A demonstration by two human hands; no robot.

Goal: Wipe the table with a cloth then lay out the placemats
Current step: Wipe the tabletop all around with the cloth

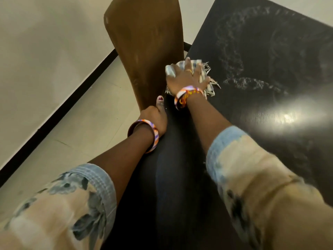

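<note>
A dark table (261, 114) fills the right and middle of the head view, with pale wet wipe streaks across its far part. My right hand (185, 78) presses flat, fingers spread, on a crumpled striped white-and-grey cloth (207, 83) at the table's left edge. My left hand (155, 114) rests at that same edge nearer me, thumb up on the tabletop and fingers hidden over the side. No placemats are in view.
A brown chair back (144, 51) stands right against the table's left edge, beside both hands. Beige tiled floor (81, 123) with a black skirting strip (63, 109) along a pale wall lies to the left.
</note>
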